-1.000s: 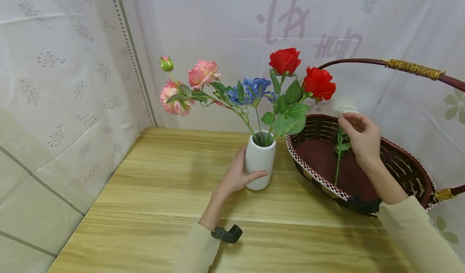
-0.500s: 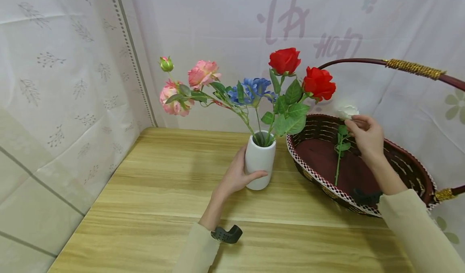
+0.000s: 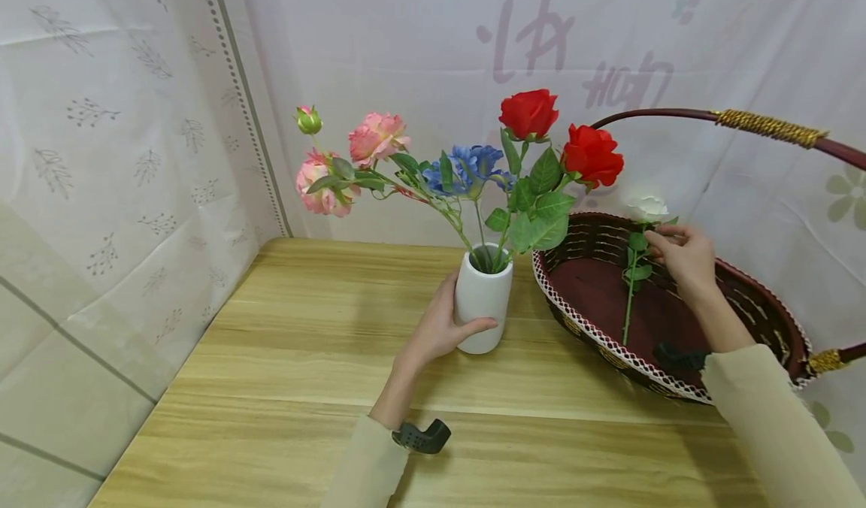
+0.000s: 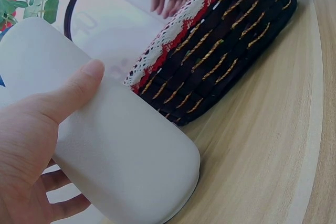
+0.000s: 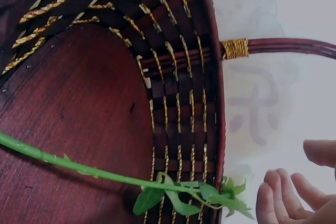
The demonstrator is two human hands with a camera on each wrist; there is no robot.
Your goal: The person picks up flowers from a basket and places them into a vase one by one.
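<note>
My left hand [image 3: 443, 326] grips a white vase [image 3: 485, 301] on the table, its thumb across the front. Pink roses [image 3: 377, 140], a blue flower [image 3: 468, 170] and two red roses [image 3: 594, 155] fan out of the vase. A white rose [image 3: 648, 209] leans in the woven basket [image 3: 588, 337], its bloom above the far rim. Right beside its upper stem is my right hand [image 3: 686, 261]. In the right wrist view, a gap shows between that hand's thumb and fingers, and the green stem [image 5: 105, 174] crosses the basket floor.
The basket's arched handle [image 3: 771, 128] rises at the right, bound with gold cord. A wooden table [image 3: 325, 358] lies under everything. Printed cloth [image 3: 433, 34] hangs behind and along the left side.
My right hand has moved slightly right and down from the white bloom, whose petals and leaves now show more fully. The rose stays leaning in the basket. My left hand remains on the vase.
</note>
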